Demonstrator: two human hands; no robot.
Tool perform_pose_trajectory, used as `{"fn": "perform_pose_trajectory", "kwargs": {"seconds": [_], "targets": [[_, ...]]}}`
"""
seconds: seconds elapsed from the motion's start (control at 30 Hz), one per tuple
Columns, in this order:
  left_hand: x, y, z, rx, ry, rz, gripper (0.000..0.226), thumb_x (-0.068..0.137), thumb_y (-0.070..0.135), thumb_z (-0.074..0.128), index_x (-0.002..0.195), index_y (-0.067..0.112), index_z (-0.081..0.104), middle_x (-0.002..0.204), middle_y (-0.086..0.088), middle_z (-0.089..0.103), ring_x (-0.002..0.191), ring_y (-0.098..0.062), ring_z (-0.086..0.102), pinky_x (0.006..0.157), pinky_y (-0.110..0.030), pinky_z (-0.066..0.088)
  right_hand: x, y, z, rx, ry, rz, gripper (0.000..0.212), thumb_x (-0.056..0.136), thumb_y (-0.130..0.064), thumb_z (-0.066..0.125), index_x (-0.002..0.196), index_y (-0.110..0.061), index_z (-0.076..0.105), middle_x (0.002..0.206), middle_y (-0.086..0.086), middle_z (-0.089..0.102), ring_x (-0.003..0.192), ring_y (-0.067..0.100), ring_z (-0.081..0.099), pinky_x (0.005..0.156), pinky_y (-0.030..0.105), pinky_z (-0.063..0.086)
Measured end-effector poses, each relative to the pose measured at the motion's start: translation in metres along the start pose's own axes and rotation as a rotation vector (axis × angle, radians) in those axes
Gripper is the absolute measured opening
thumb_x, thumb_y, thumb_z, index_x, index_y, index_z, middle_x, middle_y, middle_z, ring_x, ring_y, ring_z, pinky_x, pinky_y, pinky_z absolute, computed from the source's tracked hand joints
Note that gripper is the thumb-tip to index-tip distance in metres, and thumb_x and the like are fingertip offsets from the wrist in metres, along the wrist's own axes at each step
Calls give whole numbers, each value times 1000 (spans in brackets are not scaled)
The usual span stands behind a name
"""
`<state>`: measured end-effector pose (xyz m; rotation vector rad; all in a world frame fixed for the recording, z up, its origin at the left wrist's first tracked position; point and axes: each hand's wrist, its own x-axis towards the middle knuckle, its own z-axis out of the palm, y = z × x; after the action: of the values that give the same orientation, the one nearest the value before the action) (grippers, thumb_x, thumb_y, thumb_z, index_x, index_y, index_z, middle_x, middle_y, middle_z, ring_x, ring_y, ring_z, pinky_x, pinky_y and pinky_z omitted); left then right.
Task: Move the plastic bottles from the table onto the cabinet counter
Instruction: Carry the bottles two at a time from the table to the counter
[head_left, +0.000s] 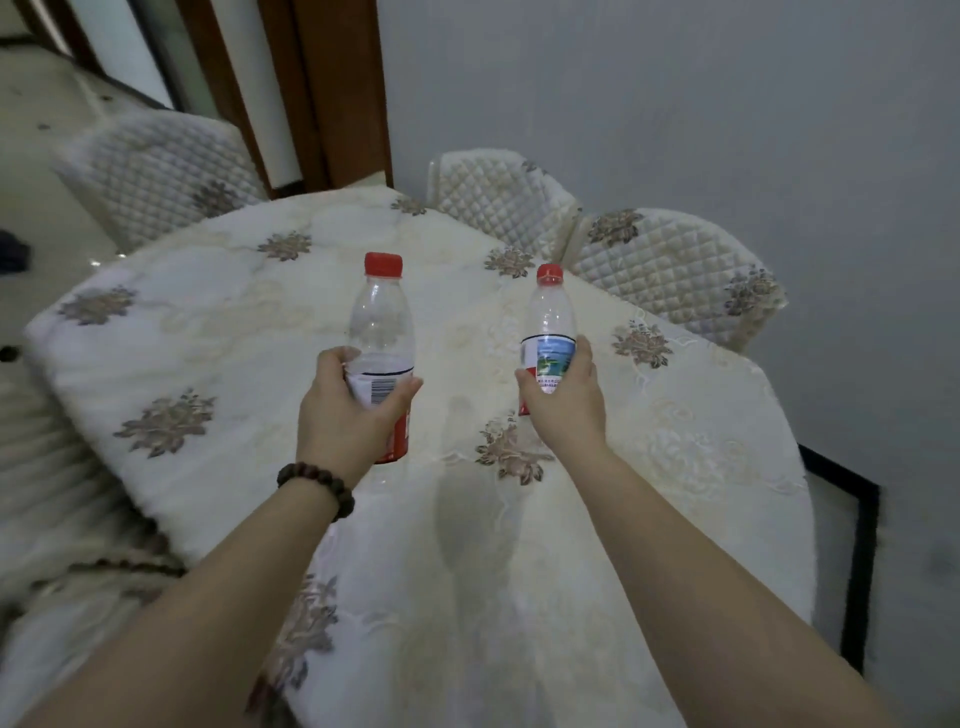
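Two clear plastic bottles with red caps are in my hands above the table (208, 332), which is covered by a white cloth with grey flower patterns. My left hand (345, 415), with a bead bracelet on its wrist, is wrapped around the labelled lower half of the left bottle (382, 322). My right hand (563, 400) grips the label of the slimmer right bottle (550, 317). Both bottles stand upright and look empty. I cannot tell whether their bases touch the cloth. The cabinet counter is not in view.
Three quilted white chairs ring the table's far side: one at the left (156, 171), one behind the middle (498, 192), one at the right (675, 270). A grey wall rises behind them. A brown door frame (322, 88) stands at the back left.
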<state>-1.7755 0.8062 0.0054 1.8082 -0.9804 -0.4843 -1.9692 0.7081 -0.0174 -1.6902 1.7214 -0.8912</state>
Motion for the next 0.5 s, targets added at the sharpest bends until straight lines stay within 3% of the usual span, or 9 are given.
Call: {"fn": "perform_pose_trajectory", "kwargs": {"seconds": [0.17,0.27,0.37,0.5], "targets": [[-29,-12,-98,-18,243,-35,61,74,43,77,119,18,44,107,4,56,94,-15,56,74,-24,45,-72,-94,56,149,-197,-197,76,82,-42,66,143,-15,30,133,7,49,109,25,56,83,29,44],[-51,-31,-160,1,412,-88,63,70,46,78,117,17,48,107,3,60,96,-17,59,79,-29,49,-123,-142,89,214,-333,-308,70,81,-42,66,139,-17,35,125,4,53,104,23,58,79,29,45],[-80,-51,-222,9,551,-147,59,71,44,79,114,19,49,99,7,60,91,-13,60,73,-24,48,-173,-180,117,276,-463,-410,66,80,-43,67,134,-19,38,120,3,56,99,21,59,78,31,48],[-128,-81,-299,8,704,-234,63,71,45,78,121,20,48,109,4,60,95,-13,59,74,-24,47,-239,-222,153,313,-620,-507,65,78,-43,69,131,-23,38,116,0,59,100,20,59,84,36,51]]}}
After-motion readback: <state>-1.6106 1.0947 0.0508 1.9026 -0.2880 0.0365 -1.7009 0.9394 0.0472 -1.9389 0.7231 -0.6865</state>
